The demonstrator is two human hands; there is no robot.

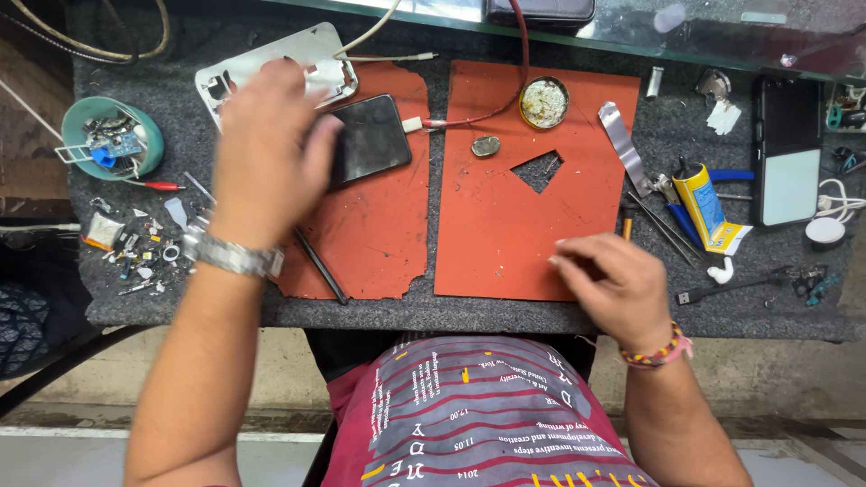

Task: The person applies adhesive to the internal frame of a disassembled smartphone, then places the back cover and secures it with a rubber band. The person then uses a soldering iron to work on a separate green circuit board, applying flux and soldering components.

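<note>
Right hand (618,284) pinched shut near orange mat (532,216) edge, left hand (271,144) clamped on dark phone (370,137) atop tabletop (451,316): mid-repair, steadying the handset; next calls for fine fingertip placement.

Two orange mats (505,216) lie on the bench beside two dark phones (368,140), one silver phone frame (311,56), one teal bowl (144,126) of parts, one round tin (544,102) and one yellow tube (704,206).
</note>
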